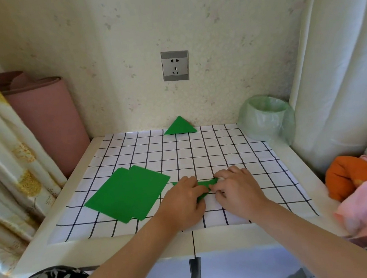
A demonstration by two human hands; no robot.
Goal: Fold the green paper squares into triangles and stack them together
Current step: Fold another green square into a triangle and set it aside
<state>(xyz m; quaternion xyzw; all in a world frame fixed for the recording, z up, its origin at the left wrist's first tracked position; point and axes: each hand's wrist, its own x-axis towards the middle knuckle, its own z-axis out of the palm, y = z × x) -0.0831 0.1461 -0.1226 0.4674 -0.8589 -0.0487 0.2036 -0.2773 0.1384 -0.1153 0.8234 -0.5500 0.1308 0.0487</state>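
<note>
The green paper (205, 183) lies at the front middle of the checked surface (222, 153), its long axis running left to right. The left hand (183, 196) and right hand (235, 185), palms down with fingers curled, pinch it from either side. A folded triangle (180, 126) points up at the back edge, and flat squares (128, 194) lie to the left.

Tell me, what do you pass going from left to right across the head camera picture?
Pink roll → green paper squares → left hand → right hand, both hands holding the half-folded paper → orange cloth.
</note>
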